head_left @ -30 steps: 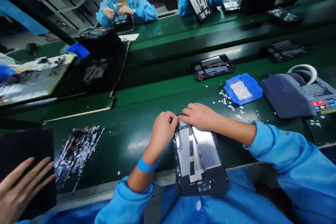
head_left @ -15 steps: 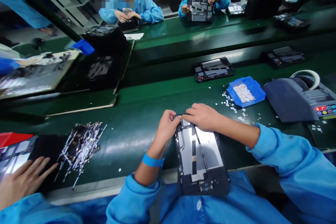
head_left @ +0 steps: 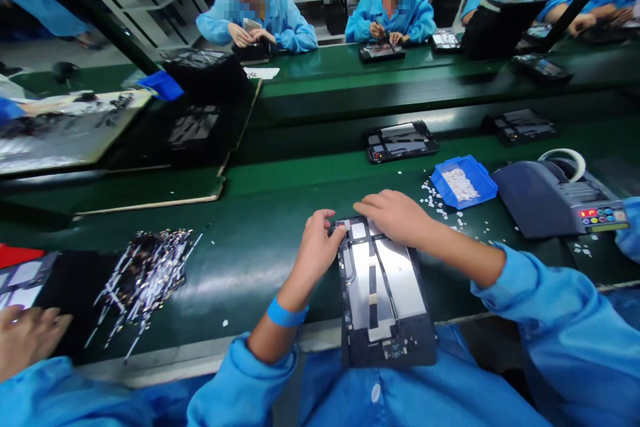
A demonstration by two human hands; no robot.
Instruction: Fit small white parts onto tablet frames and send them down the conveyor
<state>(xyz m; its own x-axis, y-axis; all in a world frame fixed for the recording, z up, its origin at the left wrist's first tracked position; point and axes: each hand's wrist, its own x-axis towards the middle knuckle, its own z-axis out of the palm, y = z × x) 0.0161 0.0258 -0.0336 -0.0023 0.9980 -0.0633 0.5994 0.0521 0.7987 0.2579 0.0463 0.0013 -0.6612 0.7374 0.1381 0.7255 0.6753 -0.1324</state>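
A device housing (head_left: 385,280), like an opened tablet with silver panels and a black lower end, rests tilted at the table's front edge against my body. My left hand (head_left: 319,243) is at its upper left corner, thumb touching or very near the corner and the other fingers curled apart from the thumb. Over the upper right edge lies my right hand (head_left: 395,217), fingers stretched out to the left just above the top edge. Its thumb is hidden. No separate part shows between the fingers of either hand.
A blue tray (head_left: 463,181) of small white pieces stands right, beside a grey tape dispenser (head_left: 555,197). Strip-like parts (head_left: 147,273) lie in a pile left. Another device (head_left: 401,140) sits farther back. A co-worker's hand (head_left: 33,340) is at lower left; people work opposite.
My fingers have come apart at the housing's top edge; my left thumb and index finger have separated. The co-worker's hand at left has curled, and a person opposite has lowered a device to the table.
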